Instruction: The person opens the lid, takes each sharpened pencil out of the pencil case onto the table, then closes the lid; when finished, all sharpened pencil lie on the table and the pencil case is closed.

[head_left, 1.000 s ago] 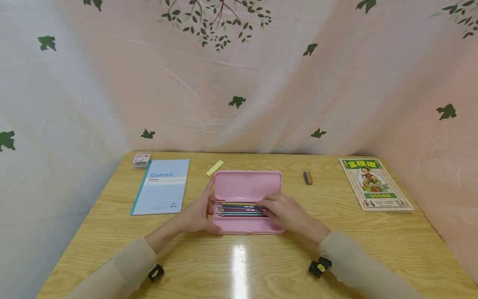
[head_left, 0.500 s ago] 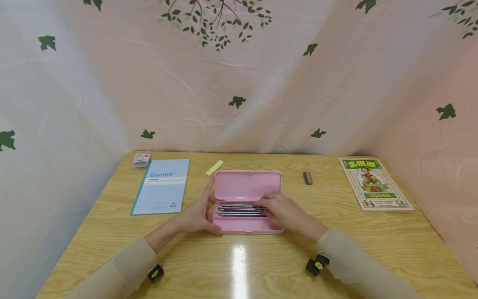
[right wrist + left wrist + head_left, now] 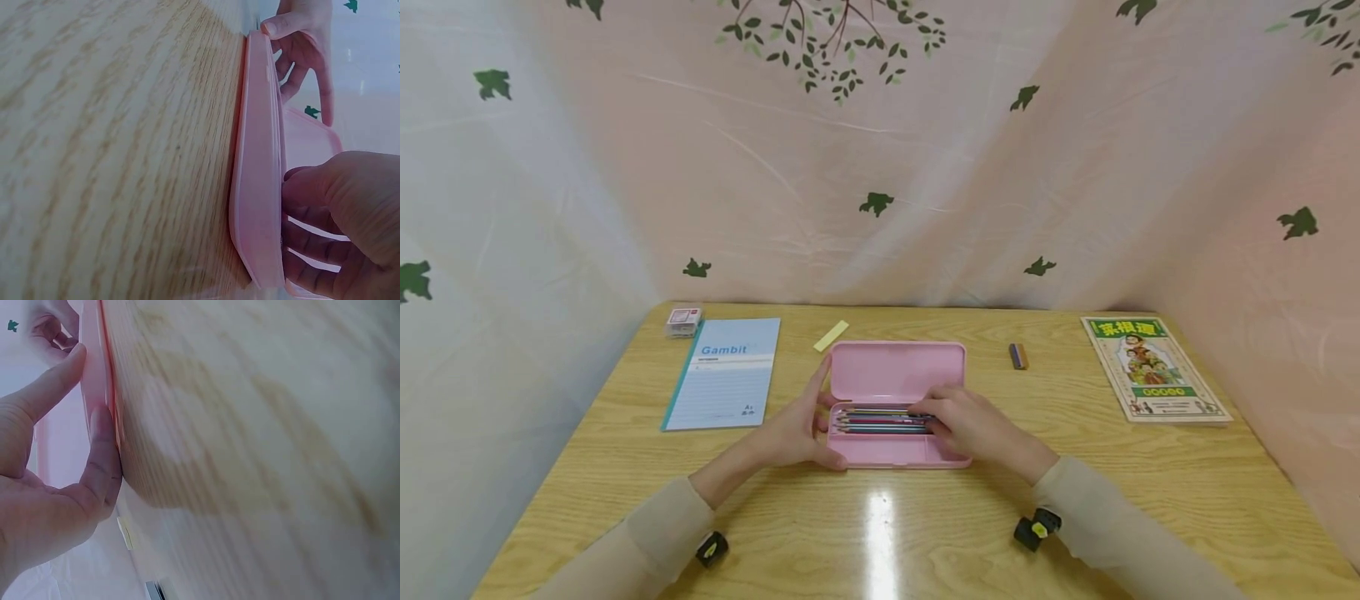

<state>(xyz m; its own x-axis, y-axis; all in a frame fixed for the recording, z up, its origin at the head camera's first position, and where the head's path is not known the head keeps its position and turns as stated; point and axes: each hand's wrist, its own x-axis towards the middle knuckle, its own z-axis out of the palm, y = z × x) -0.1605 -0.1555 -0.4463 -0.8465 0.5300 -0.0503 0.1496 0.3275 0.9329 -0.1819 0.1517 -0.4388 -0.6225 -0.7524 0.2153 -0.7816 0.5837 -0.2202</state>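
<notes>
A pink pencil case (image 3: 898, 371) lies with its lid up in the middle of the table, in the head view. Several pencils (image 3: 880, 421) sit in its rear compartment, points toward the left. My left hand (image 3: 793, 433) grips the case's left end, thumb at the front corner, other fingers along the side and back. Over the right end of the case, my right hand (image 3: 973, 425) has its fingers curled down onto the pencils' rear ends. The right wrist view shows the right fingers (image 3: 312, 244) reaching behind the front wall of the case; their tips are hidden.
A blue notebook (image 3: 722, 375) and a small box (image 3: 684, 322) lie at left. Behind the case is a yellow strip (image 3: 831, 337); right of it, a small brown-and-blue block (image 3: 1018, 357). An illustrated book (image 3: 1153, 369) lies at far right. A patterned curtain (image 3: 955, 250) hangs behind the table.
The pencils have shifted among themselves inside the compartment under my right fingers. My right hand has moved slightly left; my left hand keeps its place on the case.
</notes>
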